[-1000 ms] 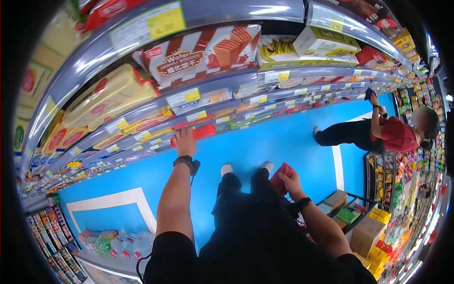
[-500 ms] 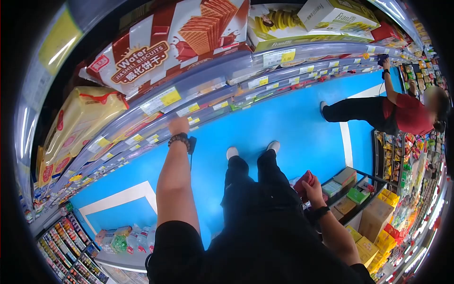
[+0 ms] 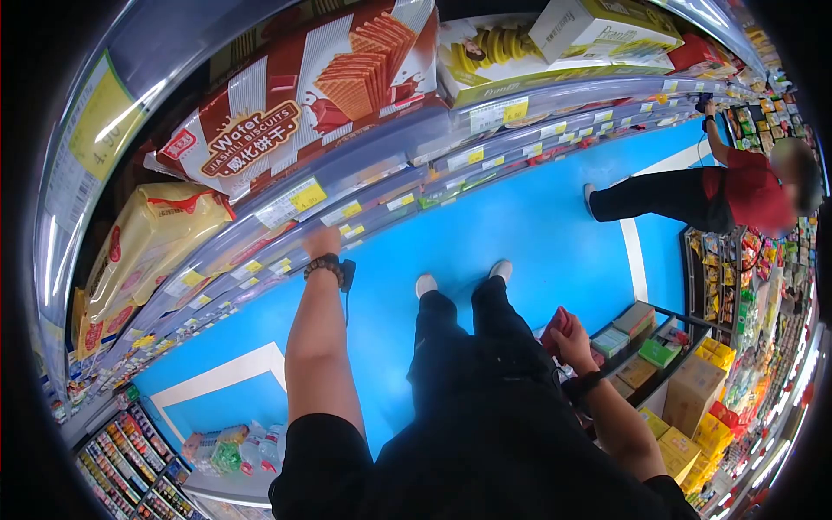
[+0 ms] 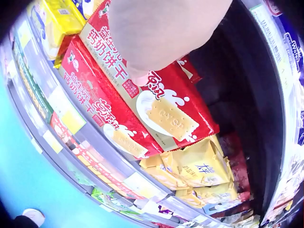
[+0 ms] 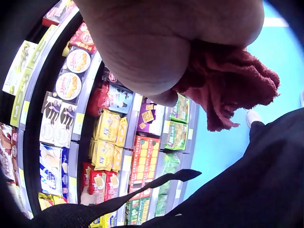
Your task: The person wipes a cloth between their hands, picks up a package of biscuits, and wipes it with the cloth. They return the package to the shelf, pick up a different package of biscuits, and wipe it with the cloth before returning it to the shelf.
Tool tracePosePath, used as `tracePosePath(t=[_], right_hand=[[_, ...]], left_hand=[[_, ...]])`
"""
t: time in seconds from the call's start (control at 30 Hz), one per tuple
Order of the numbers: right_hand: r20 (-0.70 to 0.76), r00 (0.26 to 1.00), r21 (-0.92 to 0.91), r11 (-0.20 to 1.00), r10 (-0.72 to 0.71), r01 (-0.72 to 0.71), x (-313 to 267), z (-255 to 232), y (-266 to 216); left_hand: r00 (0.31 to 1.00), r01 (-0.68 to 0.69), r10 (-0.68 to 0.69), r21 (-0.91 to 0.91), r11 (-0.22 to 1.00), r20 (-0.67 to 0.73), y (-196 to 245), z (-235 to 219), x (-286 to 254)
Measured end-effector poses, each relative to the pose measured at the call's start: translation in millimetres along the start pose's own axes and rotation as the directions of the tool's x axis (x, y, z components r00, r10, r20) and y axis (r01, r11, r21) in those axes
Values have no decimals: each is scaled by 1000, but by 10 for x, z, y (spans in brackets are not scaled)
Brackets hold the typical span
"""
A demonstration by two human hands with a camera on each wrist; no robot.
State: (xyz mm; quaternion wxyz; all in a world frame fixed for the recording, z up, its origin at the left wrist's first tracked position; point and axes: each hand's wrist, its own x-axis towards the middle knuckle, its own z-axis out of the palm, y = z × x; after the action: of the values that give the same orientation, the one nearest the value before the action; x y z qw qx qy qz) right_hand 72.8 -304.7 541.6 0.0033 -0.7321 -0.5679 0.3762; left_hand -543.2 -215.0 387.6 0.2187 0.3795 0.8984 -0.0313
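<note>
My left hand [image 3: 322, 245] reaches into a lower shelf and overlaps a red biscuit pack [image 4: 164, 116] in the left wrist view. Its fingers are mostly hidden behind the back of the hand, so whether they grip or only press the pack I cannot tell. That pack lies next to a matching red pack [image 4: 97, 102] at the shelf's front edge. Yellow biscuit packs [image 4: 202, 166] sit beside them. Down by my right side, my right hand [image 3: 572, 342] holds a crumpled dark red cloth [image 5: 232, 88], whose loose folds hang out past the fingers.
Above the left arm, a wafer biscuit pack [image 3: 303, 100] stands on an upper shelf. Another person in a red shirt [image 3: 758, 191] stands at the right, reaching to the same shelving. A black cart [image 3: 646, 381] with boxes is beside my right arm. Bottles [image 3: 256, 451] stand at lower left.
The red pack in my left hand was outside the shelf front a second ago; the hand has since gone in at the shelf. The head view has shifted closer to the wafer pack.
</note>
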Motion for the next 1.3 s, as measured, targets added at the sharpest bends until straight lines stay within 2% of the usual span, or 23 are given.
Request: tracePosePath(t=[0.17,0.27,0.37,0.63,0.87,1.07,1.27,1.3], right_hand=[[18,999,-19,999,34,-33,19,20,-20],[17,1000,-18,1000,-13,13,13,44,7],[26,1000,-37,999,-6,7,-16,35,-70],[35,999,-54,998,-38,40,21,85,-42],[39,997,-58,996,-62,65,0,84,-75],[45,997,-93,993,-70,74,12,105,-70],[54,997,-66,996,-58,61,-7,74,-78],[52,997,-63,996,-61,64,-8,76,-72]], left_hand=[[999,-30,31,36,999,-27,-106,132,81],[996,-39,34,61,997,82,-149,163,136],[997,-9,5,45,999,83,-118,150,128],[999,-42,42,-14,999,-29,-63,-64,-11],[999,-49,49,-41,998,8,-81,-80,-11],[993,-108,110,63,992,-36,-177,171,105],[979,-124,129,40,991,-155,-187,205,64],[982,-126,133,54,991,-137,-195,211,72]])
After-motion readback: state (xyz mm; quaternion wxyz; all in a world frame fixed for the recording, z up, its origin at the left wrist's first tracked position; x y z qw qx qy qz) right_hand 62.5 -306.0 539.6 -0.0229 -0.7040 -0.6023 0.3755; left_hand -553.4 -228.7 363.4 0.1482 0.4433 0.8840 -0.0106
